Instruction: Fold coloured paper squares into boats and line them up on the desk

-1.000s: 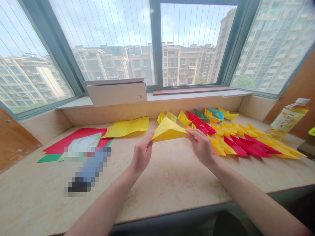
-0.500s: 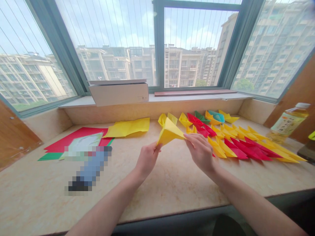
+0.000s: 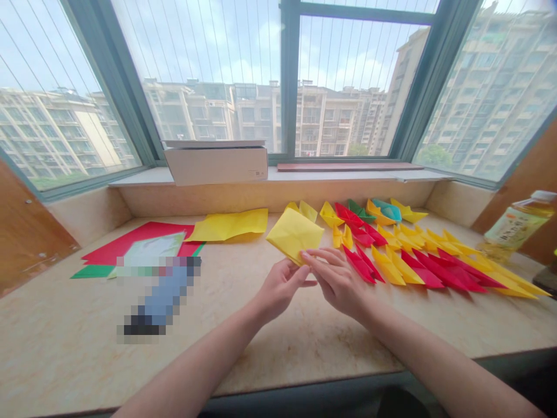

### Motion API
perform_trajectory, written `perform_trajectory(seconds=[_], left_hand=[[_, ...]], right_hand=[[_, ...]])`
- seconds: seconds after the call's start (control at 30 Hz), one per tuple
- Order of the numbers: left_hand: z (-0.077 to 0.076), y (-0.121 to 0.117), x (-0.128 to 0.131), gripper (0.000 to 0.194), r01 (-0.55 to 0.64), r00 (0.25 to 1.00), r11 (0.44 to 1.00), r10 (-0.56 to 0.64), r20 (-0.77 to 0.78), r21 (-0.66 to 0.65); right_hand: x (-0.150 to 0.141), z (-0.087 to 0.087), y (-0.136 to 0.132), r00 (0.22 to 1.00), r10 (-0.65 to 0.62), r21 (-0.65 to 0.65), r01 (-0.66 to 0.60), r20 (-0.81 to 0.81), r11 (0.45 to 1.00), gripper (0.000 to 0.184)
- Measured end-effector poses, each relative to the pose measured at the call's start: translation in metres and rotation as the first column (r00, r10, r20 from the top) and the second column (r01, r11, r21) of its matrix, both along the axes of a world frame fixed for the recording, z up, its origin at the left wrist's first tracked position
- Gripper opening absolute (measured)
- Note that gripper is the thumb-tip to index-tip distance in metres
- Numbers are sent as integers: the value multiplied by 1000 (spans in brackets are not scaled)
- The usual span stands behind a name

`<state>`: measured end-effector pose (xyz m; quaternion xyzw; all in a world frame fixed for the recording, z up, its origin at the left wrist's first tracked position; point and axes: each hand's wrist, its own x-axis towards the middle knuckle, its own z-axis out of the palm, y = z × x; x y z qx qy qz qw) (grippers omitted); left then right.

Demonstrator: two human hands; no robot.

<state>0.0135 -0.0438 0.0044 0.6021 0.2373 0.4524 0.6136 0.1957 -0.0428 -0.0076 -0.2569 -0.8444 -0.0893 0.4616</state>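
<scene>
A piece of folded yellow paper [image 3: 296, 233], now a flat diamond, is held up above the counter. My left hand [image 3: 281, 287] pinches its lower corner between thumb and fingers. My right hand [image 3: 337, 277] is at the same corner, its fingertips pressed on the paper's near edge. Just behind the diamond, partly hidden by it, stand yellow folded pieces [image 3: 308, 211]. To the right of my right hand lie red folded paper boats [image 3: 363, 264] and yellow folded paper boats [image 3: 395, 266].
Rows of paper boats [image 3: 452, 270] cover the counter's right side, beside a drink bottle [image 3: 517, 226]. At left lie a yellow sheet [image 3: 228, 225], red sheets [image 3: 148, 227] and a blurred-out object [image 3: 163, 299]. A white box [image 3: 217, 165] sits on the window ledge.
The yellow paper has gone from an opened cone-like shape to a flat diamond. My hands have come together at its lower corner. The view has shifted slightly.
</scene>
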Motion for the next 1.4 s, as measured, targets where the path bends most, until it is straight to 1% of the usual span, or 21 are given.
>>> perform_trajectory(seconds=[0.1, 0.2, 0.3, 0.37, 0.4, 0.47, 0.53, 0.57, 0.6, 0.67, 0.77, 0.9, 0.97, 1.07, 1.1, 1.13, 1.17, 1.23, 1.27, 1.33, 1.4], left_hand=[[-3, 7, -2, 48, -95, 995, 995, 94, -34, -31], [-5, 13, -3, 46, -152, 987, 987, 149, -59, -59], [-3, 14, -5, 41, -182, 982, 980, 177, -69, -79], [-3, 12, -5, 37, -181, 981, 981, 175, -85, -69], [-3, 12, -5, 35, -174, 982, 983, 168, -90, -62], [-3, 10, -4, 33, -157, 984, 986, 151, -93, -56], [-5, 9, -4, 31, -155, 984, 986, 149, -94, -62], [-6, 9, -3, 31, -164, 983, 984, 157, -96, -66], [-7, 10, -4, 31, -176, 981, 982, 169, -99, -63], [-10, 12, -4, 33, -205, 973, 978, 201, -113, -28], [-13, 16, -8, 36, -245, 949, 966, 257, -184, 83], [-13, 19, -16, 38, -231, 922, 956, 275, -274, 184], [-12, 19, -19, 41, -194, 924, 964, 242, -294, 183], [-10, 16, -19, 45, -133, 933, 981, 173, -317, 142], [-10, 15, -19, 46, -123, 933, 985, 157, -323, 124], [-10, 14, -18, 47, -122, 932, 987, 151, -330, 107], [-9, 14, -17, 47, -132, 928, 987, 155, -338, 90], [-8, 13, -16, 48, -166, 912, 983, 182, -367, 75], [-7, 13, -16, 48, -183, 900, 980, 201, -388, 83], [-6, 13, -16, 47, -202, 874, 970, 240, -423, 134], [-5, 13, -17, 48, -169, 870, 969, 231, -434, 178]], right_hand=[[-2, 0, -2, 999, 35, -35, -36, -7, 999, 46], [-2, -3, -1, 993, 47, -90, -57, -110, 994, 43], [2, -4, 4, 954, -46, -129, 8, -295, 992, 38], [6, -4, 10, 889, -159, -185, 86, -429, 979, 38], [8, -4, 12, 858, -200, -245, 90, -474, 965, 39], [10, -5, 17, 841, -213, -413, -14, -497, 911, 40], [11, -7, 19, 872, -146, -569, -169, -467, 804, 43], [11, -8, 19, 887, -110, -623, -222, -449, 750, 46], [10, -9, 19, 895, -90, -658, -249, -436, 711, 49], [9, -11, 17, 902, -87, -698, -264, -424, 666, 50], [10, -12, 14, 904, -94, -735, -274, -416, 620, 48], [14, -6, 12, 929, -66, -787, -268, -363, 555, 51], [14, -3, 11, 921, 25, -796, -350, -389, 495, 51], [10, 1, 8, 844, 170, -758, -533, -509, 376, 49], [8, 1, 7, 827, 181, -746, -560, -533, 360, 50], [6, 1, 6, 826, 172, -744, -559, -537, 366, 51], [5, 0, 5, 841, 148, -752, -534, -520, 386, 51], [4, -4, 4, 888, 84, -786, -442, -453, 431, 52], [4, -6, 3, 907, 50, -805, -396, -419, 441, 54], [4, -8, 3, 920, 5, -828, -356, -393, 433, 60], [5, -7, 3, 893, -11, -823, -409, -449, 395, 70]])
